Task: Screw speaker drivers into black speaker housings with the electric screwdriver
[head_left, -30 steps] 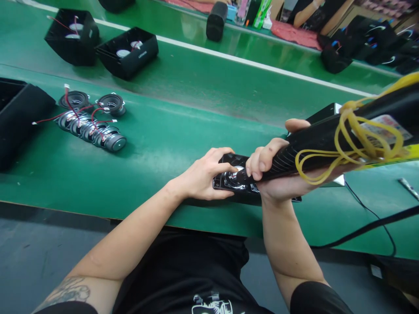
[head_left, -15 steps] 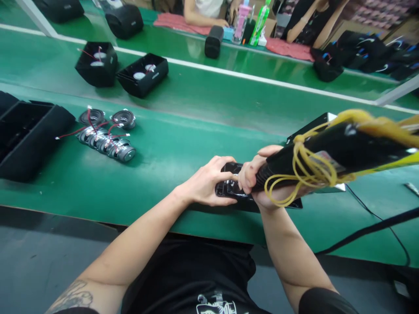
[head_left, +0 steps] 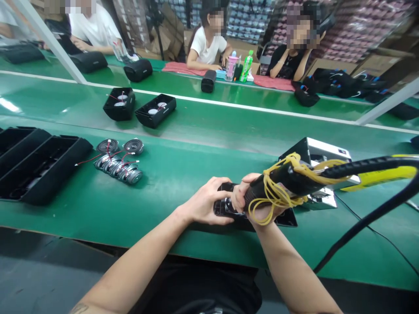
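Note:
My right hand [head_left: 258,205] is wrapped round a black electric screwdriver [head_left: 294,181] bound with yellow rubber bands, its tip down on a small speaker unit set in a black speaker panel [head_left: 286,217] at the near edge of the green bench [head_left: 163,187]. My left hand [head_left: 206,205] grips the left end of that panel, fingers curled over its top. The tool's black cable [head_left: 360,226] trails off to the right. Most of the speaker unit is hidden by both hands.
Several loose speaker drivers with red wires [head_left: 119,163] lie to the left, beside black housings [head_left: 39,165]. Two open black boxes [head_left: 155,110] sit on the conveyor behind. A silver box [head_left: 322,152] stands right of my hands. Three people sit at the far bench.
The camera has tilted up, so the far bench and seated people came into view. My hands stay on the panel and screwdriver, whose body now lies flatter.

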The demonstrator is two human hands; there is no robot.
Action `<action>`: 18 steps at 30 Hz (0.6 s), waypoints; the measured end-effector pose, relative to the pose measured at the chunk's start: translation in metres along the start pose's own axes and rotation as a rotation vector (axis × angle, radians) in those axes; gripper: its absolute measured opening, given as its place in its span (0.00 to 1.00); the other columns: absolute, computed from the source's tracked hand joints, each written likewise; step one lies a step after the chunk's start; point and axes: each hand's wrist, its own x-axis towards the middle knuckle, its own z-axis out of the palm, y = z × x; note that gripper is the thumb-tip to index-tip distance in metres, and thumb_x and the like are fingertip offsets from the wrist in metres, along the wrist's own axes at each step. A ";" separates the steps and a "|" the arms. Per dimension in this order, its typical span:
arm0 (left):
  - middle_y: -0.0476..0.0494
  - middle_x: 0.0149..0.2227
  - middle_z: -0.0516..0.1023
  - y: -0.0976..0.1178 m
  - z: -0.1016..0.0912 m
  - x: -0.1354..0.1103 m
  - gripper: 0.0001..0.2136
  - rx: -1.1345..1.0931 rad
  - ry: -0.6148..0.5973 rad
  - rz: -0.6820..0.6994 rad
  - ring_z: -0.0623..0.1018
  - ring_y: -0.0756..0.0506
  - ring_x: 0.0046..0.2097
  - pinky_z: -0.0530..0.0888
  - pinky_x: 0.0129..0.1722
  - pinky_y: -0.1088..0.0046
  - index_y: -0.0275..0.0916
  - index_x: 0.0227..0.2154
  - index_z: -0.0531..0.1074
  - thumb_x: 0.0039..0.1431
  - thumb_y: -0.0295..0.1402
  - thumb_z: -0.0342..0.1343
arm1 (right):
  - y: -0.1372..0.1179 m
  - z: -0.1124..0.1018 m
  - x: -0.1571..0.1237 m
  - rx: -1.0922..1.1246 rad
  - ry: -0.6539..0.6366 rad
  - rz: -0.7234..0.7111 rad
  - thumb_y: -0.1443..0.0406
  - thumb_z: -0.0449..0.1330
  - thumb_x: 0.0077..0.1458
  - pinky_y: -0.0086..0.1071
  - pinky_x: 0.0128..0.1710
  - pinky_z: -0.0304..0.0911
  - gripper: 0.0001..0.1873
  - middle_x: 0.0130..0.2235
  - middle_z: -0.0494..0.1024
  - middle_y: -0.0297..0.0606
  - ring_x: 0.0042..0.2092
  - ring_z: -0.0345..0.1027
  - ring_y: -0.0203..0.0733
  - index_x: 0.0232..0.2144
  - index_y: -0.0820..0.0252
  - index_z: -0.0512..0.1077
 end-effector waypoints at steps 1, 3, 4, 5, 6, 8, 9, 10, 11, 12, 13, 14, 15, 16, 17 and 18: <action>0.32 0.67 0.71 0.000 0.000 0.000 0.24 -0.001 -0.004 -0.007 0.72 0.30 0.68 0.72 0.69 0.48 0.45 0.52 0.81 0.55 0.48 0.74 | -0.001 0.000 0.000 0.003 0.000 0.007 0.43 0.63 0.65 0.32 0.10 0.57 0.20 0.19 0.70 0.27 0.12 0.57 0.39 0.40 0.52 0.77; 0.33 0.68 0.71 0.001 -0.001 0.000 0.24 -0.003 -0.011 -0.017 0.72 0.30 0.68 0.72 0.69 0.48 0.45 0.52 0.81 0.54 0.48 0.74 | -0.002 0.001 0.000 0.008 0.004 0.014 0.40 0.64 0.64 0.33 0.10 0.58 0.23 0.19 0.71 0.28 0.13 0.58 0.39 0.39 0.52 0.77; 0.34 0.68 0.71 0.001 0.000 0.000 0.24 -0.004 -0.013 -0.021 0.72 0.30 0.68 0.72 0.69 0.47 0.45 0.51 0.81 0.53 0.48 0.74 | -0.002 0.001 0.000 0.009 0.004 0.018 0.38 0.63 0.63 0.33 0.10 0.58 0.25 0.19 0.70 0.28 0.13 0.58 0.40 0.39 0.52 0.76; 0.34 0.68 0.71 0.001 0.000 0.000 0.24 -0.006 -0.013 -0.025 0.72 0.30 0.68 0.72 0.69 0.47 0.45 0.51 0.81 0.53 0.48 0.75 | -0.002 0.001 0.000 0.009 0.003 0.024 0.36 0.62 0.63 0.34 0.11 0.58 0.27 0.19 0.70 0.28 0.13 0.58 0.40 0.39 0.52 0.76; 0.34 0.68 0.71 0.001 0.000 0.000 0.24 -0.008 -0.012 -0.028 0.73 0.30 0.68 0.72 0.69 0.47 0.45 0.50 0.81 0.53 0.47 0.75 | -0.002 0.001 0.000 0.007 -0.001 0.031 0.34 0.60 0.63 0.34 0.11 0.57 0.29 0.19 0.69 0.27 0.12 0.57 0.40 0.40 0.51 0.75; 0.34 0.67 0.71 0.001 0.001 0.000 0.23 -0.013 -0.006 -0.034 0.73 0.31 0.67 0.73 0.68 0.48 0.45 0.49 0.81 0.52 0.47 0.75 | -0.001 0.000 0.000 -0.001 -0.011 0.047 0.33 0.58 0.63 0.34 0.11 0.55 0.31 0.18 0.68 0.27 0.12 0.55 0.39 0.41 0.51 0.75; 0.34 0.67 0.72 0.001 0.001 0.000 0.23 -0.016 -0.004 -0.036 0.74 0.31 0.66 0.73 0.68 0.48 0.45 0.48 0.82 0.52 0.47 0.75 | 0.000 0.000 0.000 -0.005 -0.014 0.052 0.33 0.57 0.63 0.33 0.11 0.54 0.31 0.18 0.68 0.27 0.13 0.55 0.39 0.42 0.51 0.74; 0.34 0.67 0.72 0.001 0.002 0.000 0.22 -0.020 -0.001 -0.036 0.74 0.31 0.66 0.73 0.67 0.48 0.45 0.47 0.82 0.52 0.47 0.75 | 0.001 0.000 -0.001 -0.008 -0.015 0.054 0.33 0.56 0.64 0.33 0.12 0.54 0.31 0.18 0.68 0.27 0.13 0.55 0.39 0.42 0.51 0.74; 0.34 0.66 0.72 0.001 0.002 0.000 0.21 -0.024 0.001 -0.035 0.74 0.31 0.65 0.73 0.67 0.48 0.44 0.46 0.82 0.52 0.46 0.75 | 0.002 -0.001 -0.001 -0.009 -0.016 0.054 0.34 0.57 0.64 0.33 0.12 0.54 0.30 0.18 0.68 0.28 0.13 0.55 0.39 0.43 0.51 0.74; 0.33 0.66 0.72 0.001 0.002 0.001 0.21 -0.029 0.003 -0.033 0.74 0.31 0.65 0.73 0.67 0.48 0.44 0.45 0.82 0.51 0.46 0.75 | 0.004 -0.001 -0.002 -0.010 -0.017 0.054 0.34 0.57 0.64 0.33 0.12 0.54 0.30 0.19 0.69 0.28 0.13 0.55 0.39 0.42 0.51 0.74; 0.33 0.66 0.72 0.001 0.002 0.001 0.20 -0.033 0.005 -0.030 0.74 0.31 0.66 0.73 0.68 0.48 0.44 0.45 0.82 0.51 0.46 0.75 | 0.005 -0.002 -0.003 -0.010 -0.017 0.054 0.34 0.57 0.64 0.33 0.12 0.54 0.29 0.19 0.69 0.28 0.13 0.55 0.39 0.42 0.51 0.74; 0.33 0.65 0.72 0.001 0.001 0.001 0.20 -0.037 0.007 -0.028 0.74 0.31 0.66 0.72 0.68 0.48 0.43 0.44 0.82 0.51 0.46 0.75 | 0.006 -0.002 -0.003 -0.009 -0.018 0.055 0.34 0.58 0.63 0.33 0.12 0.54 0.29 0.19 0.70 0.28 0.13 0.56 0.40 0.42 0.51 0.74; 0.33 0.65 0.73 0.001 0.001 0.001 0.20 -0.041 0.010 -0.027 0.74 0.31 0.66 0.72 0.68 0.49 0.43 0.44 0.81 0.51 0.46 0.75 | 0.007 -0.003 -0.004 -0.008 -0.021 0.055 0.34 0.58 0.63 0.33 0.11 0.54 0.29 0.19 0.70 0.28 0.13 0.56 0.40 0.42 0.51 0.74; 0.33 0.64 0.73 0.001 0.001 0.001 0.20 -0.045 0.012 -0.028 0.74 0.31 0.66 0.72 0.68 0.49 0.43 0.43 0.81 0.51 0.46 0.75 | 0.007 -0.004 -0.004 -0.007 -0.024 0.057 0.34 0.58 0.62 0.34 0.11 0.54 0.29 0.19 0.69 0.28 0.13 0.56 0.40 0.41 0.50 0.74; 0.33 0.63 0.74 0.001 0.001 0.001 0.19 -0.049 0.012 -0.030 0.74 0.31 0.65 0.72 0.69 0.49 0.43 0.42 0.81 0.51 0.46 0.75 | 0.008 -0.004 -0.005 -0.005 -0.029 0.060 0.34 0.58 0.62 0.34 0.11 0.55 0.29 0.18 0.69 0.28 0.13 0.56 0.40 0.41 0.50 0.73; 0.34 0.63 0.74 0.001 0.001 0.001 0.18 -0.054 0.013 -0.035 0.74 0.32 0.65 0.72 0.68 0.49 0.43 0.41 0.81 0.51 0.45 0.75 | 0.008 -0.005 -0.005 -0.004 -0.034 0.066 0.34 0.58 0.62 0.34 0.11 0.55 0.29 0.18 0.69 0.28 0.13 0.56 0.41 0.41 0.50 0.73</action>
